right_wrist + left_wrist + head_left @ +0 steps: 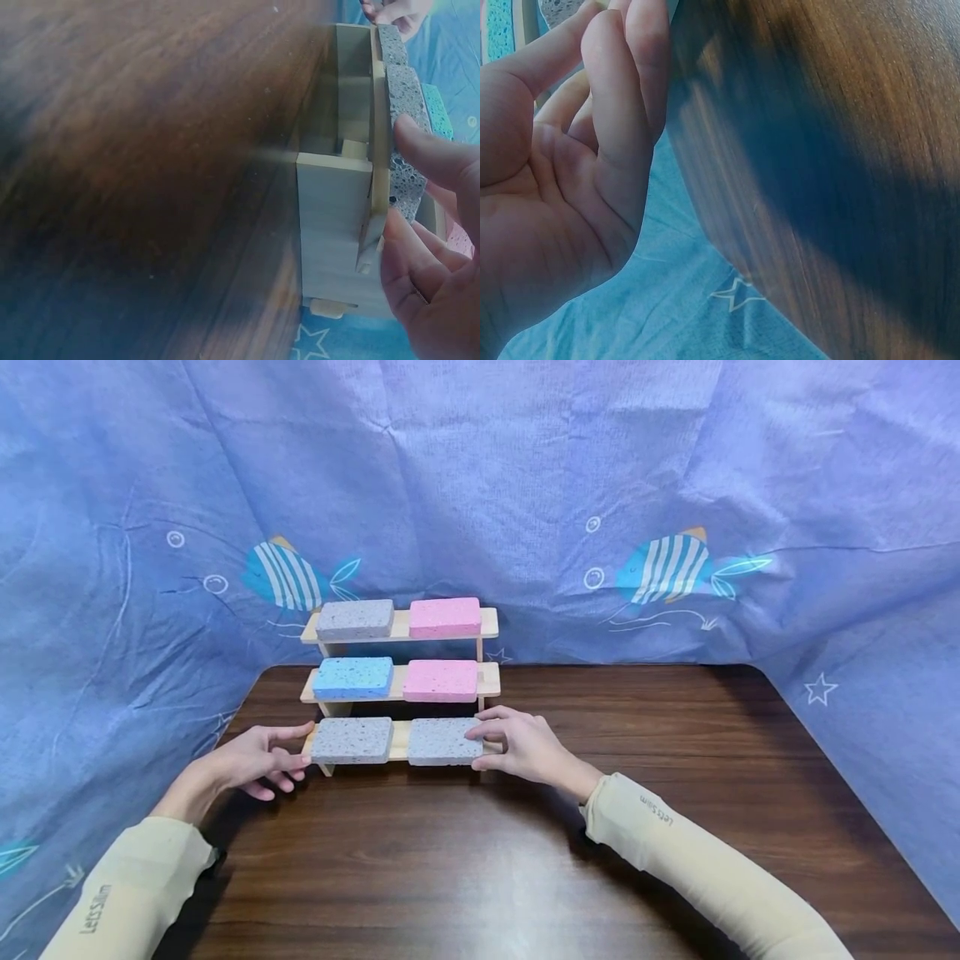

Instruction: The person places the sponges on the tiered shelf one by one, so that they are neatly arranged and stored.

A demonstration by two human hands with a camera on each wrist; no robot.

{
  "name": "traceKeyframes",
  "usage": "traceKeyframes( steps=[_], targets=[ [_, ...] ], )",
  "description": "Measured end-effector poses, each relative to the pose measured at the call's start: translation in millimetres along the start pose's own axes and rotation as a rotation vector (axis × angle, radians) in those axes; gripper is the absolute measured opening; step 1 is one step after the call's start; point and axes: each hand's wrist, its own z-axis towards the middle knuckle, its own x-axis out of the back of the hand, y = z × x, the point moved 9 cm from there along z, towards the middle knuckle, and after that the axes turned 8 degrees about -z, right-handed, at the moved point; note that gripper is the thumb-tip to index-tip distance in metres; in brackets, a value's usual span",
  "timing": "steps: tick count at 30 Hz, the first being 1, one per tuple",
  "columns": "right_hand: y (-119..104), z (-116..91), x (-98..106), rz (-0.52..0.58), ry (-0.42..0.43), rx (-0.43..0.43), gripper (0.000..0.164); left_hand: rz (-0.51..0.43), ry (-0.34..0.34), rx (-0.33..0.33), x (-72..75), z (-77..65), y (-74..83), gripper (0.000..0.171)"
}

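A three-tier wooden stand (400,740) holds two blocky, pitted sponges on each tier. On the bottom tier lie a grey sponge (351,741) at left and another grey sponge (438,742) at right. My left hand (258,758) pinches the left end of the bottom tier between thumb and index finger, its other fingers spread below. My right hand (525,745) holds the right-hand grey sponge, thumb on its near edge and fingers at its right end; the right wrist view shows the thumb (431,150) against its side.
The middle tier carries a blue sponge (352,677) and a pink sponge (440,681). On top sit a grey sponge (355,620) and a pink sponge (445,617). The stand is on a dark wooden table (675,760), with a blue fish-print cloth (480,468) hanging behind.
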Motion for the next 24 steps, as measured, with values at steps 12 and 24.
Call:
traceKeyframes(
  steps=[12, 24],
  targets=[
    [5.3, 4.5, -0.9, 0.029, -0.002, -0.026, 0.038, 0.021, 0.007, 0.003, 2.1, 0.2, 0.8, 0.081],
    [5.6, -1.6, -0.4, 0.035, 0.003, -0.033, 0.037, 0.05, -0.008, -0.014, -1.2, 0.3, 5.7, 0.083]
  ],
)
